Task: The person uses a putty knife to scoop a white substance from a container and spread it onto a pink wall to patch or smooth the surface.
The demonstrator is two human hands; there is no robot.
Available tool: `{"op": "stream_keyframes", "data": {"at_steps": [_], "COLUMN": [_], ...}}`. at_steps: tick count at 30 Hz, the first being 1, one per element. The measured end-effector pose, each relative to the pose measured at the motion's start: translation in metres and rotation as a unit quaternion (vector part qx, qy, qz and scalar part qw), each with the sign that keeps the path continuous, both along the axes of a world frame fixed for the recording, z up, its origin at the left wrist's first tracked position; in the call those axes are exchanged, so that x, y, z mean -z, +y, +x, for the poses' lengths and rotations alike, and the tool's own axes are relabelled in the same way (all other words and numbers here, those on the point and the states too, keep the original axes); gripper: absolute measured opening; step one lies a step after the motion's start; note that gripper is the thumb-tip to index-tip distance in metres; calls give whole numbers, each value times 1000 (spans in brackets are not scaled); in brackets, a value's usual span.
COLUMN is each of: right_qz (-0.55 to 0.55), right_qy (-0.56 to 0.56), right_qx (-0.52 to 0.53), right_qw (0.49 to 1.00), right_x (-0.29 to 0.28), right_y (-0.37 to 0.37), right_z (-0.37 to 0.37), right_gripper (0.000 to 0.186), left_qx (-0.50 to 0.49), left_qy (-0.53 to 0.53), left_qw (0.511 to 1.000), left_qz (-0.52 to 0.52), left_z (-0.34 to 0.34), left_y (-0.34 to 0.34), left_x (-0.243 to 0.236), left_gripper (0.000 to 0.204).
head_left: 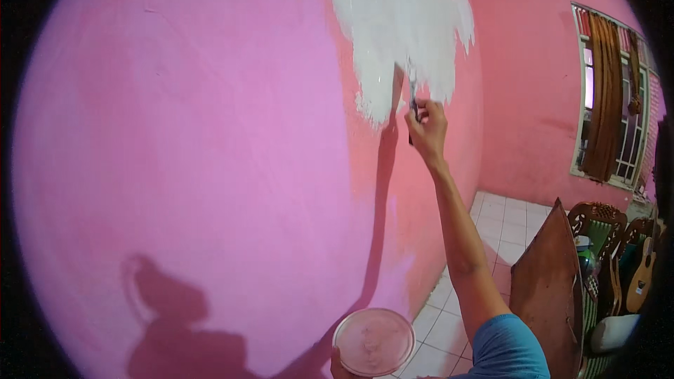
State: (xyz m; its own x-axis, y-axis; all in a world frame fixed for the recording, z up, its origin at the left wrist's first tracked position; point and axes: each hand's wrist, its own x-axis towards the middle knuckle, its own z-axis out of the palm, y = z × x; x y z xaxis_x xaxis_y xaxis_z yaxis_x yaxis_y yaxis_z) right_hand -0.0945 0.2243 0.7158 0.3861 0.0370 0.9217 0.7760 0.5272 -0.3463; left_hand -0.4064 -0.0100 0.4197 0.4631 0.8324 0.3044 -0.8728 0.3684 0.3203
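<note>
My right hand (430, 130), arm stretched up and forward, is closed around the dark handle of a paintbrush (412, 83). The brush's whitish head lies at the lower part of a white painted patch (382, 21) on the wall. Down at the bottom edge, my left hand (338, 366) grips the left side of a round, pale-rimmed dish or lid (375, 340) with a pinkish inside. Most of that hand is cut off by the frame. Around the patch the wall is salmon pink (407, 189), and a broad purple-pink area (232, 133) spreads to the left.
A brown board (547, 281) leans at the lower right, beside carved wooden chairs (597, 221) and a guitar (640, 281). White tiles (502, 217) cover the floor. A window (618, 98) with a brown curtain (602, 98) is on the right wall.
</note>
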Motion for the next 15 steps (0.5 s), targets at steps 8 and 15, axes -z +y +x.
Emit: {"op": "stream_keyframes", "data": {"at_steps": [8, 15], "right_qz": [-69, -47], "right_qy": [-19, 34], "right_qx": [-99, -177], "right_qw": [992, 982], "right_x": [118, 101], "right_y": [31, 17], "right_z": [0, 113], "right_gripper": [25, 28], "left_qx": [-71, -86], "left_qy": [167, 123], "left_qw": [969, 976], "left_qz": [-168, -160], "left_z": [93, 214], "left_y": [58, 83], "left_x": [48, -6], "left_gripper": [65, 64]}}
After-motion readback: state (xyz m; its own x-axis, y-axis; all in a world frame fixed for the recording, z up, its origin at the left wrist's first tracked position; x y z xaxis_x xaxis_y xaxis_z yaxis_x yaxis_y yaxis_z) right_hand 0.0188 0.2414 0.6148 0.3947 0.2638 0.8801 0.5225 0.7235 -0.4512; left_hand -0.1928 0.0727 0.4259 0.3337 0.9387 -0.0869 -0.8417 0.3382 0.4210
